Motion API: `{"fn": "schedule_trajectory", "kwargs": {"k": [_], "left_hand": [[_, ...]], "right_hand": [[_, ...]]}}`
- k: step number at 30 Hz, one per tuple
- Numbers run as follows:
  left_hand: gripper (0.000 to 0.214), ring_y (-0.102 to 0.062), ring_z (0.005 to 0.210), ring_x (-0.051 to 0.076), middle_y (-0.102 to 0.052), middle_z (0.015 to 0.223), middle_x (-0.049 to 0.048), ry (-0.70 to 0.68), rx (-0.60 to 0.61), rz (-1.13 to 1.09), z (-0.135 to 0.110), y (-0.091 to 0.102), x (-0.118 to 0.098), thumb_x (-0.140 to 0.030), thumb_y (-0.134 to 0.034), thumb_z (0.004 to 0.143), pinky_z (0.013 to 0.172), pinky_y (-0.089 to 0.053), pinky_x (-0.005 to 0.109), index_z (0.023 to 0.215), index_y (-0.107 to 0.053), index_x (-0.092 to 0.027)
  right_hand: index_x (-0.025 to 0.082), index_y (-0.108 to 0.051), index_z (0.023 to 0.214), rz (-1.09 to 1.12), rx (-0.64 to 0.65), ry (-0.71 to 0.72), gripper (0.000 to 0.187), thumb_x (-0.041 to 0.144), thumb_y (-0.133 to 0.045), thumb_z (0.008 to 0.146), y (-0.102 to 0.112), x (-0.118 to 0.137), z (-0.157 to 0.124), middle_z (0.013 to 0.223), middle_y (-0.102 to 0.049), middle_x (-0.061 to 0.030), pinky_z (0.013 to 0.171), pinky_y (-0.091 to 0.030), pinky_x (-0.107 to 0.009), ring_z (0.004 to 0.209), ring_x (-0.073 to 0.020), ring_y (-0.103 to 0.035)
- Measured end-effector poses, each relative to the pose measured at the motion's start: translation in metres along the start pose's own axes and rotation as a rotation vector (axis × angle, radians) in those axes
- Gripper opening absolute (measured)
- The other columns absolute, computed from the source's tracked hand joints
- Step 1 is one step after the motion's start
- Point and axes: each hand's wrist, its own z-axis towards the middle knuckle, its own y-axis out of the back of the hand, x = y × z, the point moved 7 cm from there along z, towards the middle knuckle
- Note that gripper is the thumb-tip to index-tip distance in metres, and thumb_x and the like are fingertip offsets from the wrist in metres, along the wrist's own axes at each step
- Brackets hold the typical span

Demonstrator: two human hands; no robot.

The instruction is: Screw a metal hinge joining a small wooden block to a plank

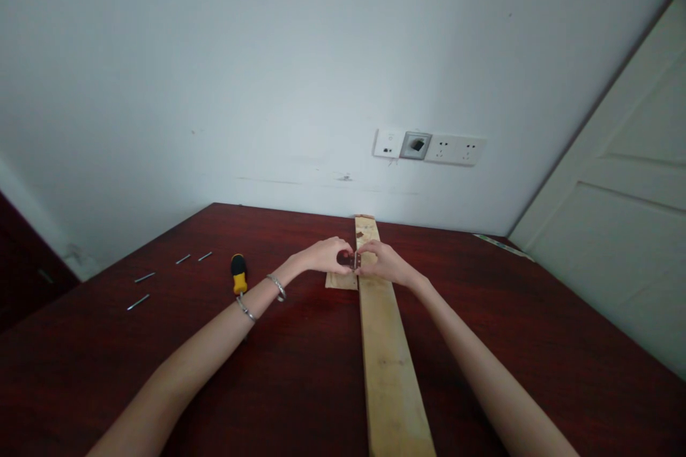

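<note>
A small shiny metal hinge (354, 260) with holes is pinched between my two hands at the edge of a long pale wooden plank (389, 353). My left hand (328, 255) grips it from the left, thumb and fingers curled. From the right, my right hand (383, 262) holds its other side, over the plank. Fingers cover part of the hinge. Beneath my left hand a short wooden piece (341, 280) lies against the plank's left side. A black and yellow screwdriver (239, 275) lies left of my left hand, its shaft partly hidden by the forearm.
Several thin silver metal rods, among them one rod (138, 302), lie on the left of the dark red table (300, 378). A white wall with sockets (455, 150) rises behind. A flat strip (504, 246) lies at the back right, near a pale door (627, 178).
</note>
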Motion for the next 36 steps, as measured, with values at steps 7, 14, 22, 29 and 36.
{"fn": "schedule_trajectory", "kwargs": {"k": [7, 14, 22, 29, 36], "left_hand": [[0.034, -0.057, 0.082, 0.024, -0.065, 0.088, 0.0087, 0.042, 0.135, 0.126, -0.003, -0.014, -0.001, -0.034, -0.071, 0.062, 0.066, -0.039, 0.026, 0.092, -0.068, -0.017], [0.035, -0.057, 0.079, 0.023, -0.063, 0.092, 0.0093, 0.067, 0.229, 0.250, -0.003, -0.026, -0.009, -0.041, -0.066, 0.066, 0.061, -0.039, 0.026, 0.092, -0.065, -0.017], [0.042, -0.057, 0.086, 0.021, -0.061, 0.100, 0.0074, 0.066, 0.284, 0.294, -0.004, -0.035, -0.005, -0.047, -0.062, 0.068, 0.066, -0.043, 0.025, 0.098, -0.063, -0.018], [0.045, -0.056, 0.089, 0.021, -0.061, 0.101, 0.0082, 0.067, 0.265, 0.275, -0.003, -0.036, -0.003, -0.049, -0.064, 0.069, 0.073, -0.044, 0.026, 0.100, -0.064, -0.017], [0.047, -0.056, 0.089, 0.021, -0.061, 0.100, 0.0082, 0.049, 0.270, 0.272, -0.003, -0.036, -0.002, -0.052, -0.062, 0.070, 0.072, -0.043, 0.026, 0.100, -0.063, -0.016]], "right_hand": [[0.019, -0.071, 0.091, -0.071, 0.110, -0.012, 0.033, 0.036, -0.074, 0.064, -0.014, -0.001, -0.007, 0.093, -0.064, -0.0070, 0.082, -0.045, -0.034, 0.090, -0.0227, -0.059], [0.017, -0.071, 0.096, -0.066, 0.087, -0.015, 0.034, 0.036, -0.071, 0.068, -0.024, -0.011, -0.022, 0.093, -0.063, -0.0082, 0.083, -0.046, -0.034, 0.089, -0.0229, -0.059], [0.017, -0.069, 0.104, -0.033, 0.059, -0.027, 0.039, 0.040, -0.069, 0.071, -0.025, -0.015, -0.030, 0.104, -0.061, -0.0101, 0.092, -0.043, -0.036, 0.099, -0.0240, -0.058], [0.020, -0.069, 0.100, -0.022, 0.066, -0.010, 0.030, 0.033, -0.068, 0.073, -0.020, -0.010, -0.033, 0.107, -0.062, -0.0084, 0.094, -0.043, -0.037, 0.100, -0.0227, -0.058], [0.019, -0.070, 0.098, -0.014, 0.048, -0.031, 0.029, 0.033, -0.067, 0.073, -0.019, -0.014, -0.035, 0.107, -0.063, -0.0086, 0.094, -0.043, -0.036, 0.100, -0.0223, -0.059]]}}
